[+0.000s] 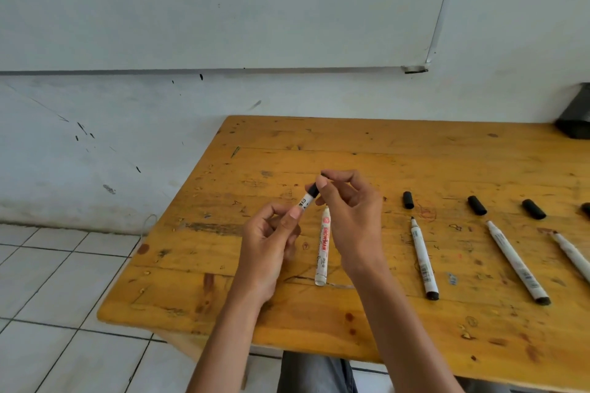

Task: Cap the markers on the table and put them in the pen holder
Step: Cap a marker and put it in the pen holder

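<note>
Above the counter (pixel 415 150), near its left edge, the left hand (pixel 271 246) is gripping a white marker (pixel 305 202) by the barrel while the right hand (pixel 348 204) is pinching a black cap (pixel 313 191) at its upper end. A red-lettered marker (pixel 322 249) is lying just beneath them. Three uncapped markers (pixel 423 260) are lying toward the right edge, with loose black caps (pixel 408 200) just beyond their tips. A black pen holder (pixel 576 118) is sitting at the far right corner.

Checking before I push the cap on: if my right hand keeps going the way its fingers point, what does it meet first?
Probably the marker held by your left hand; your right hand pinches the black cap right at its tip.
</note>
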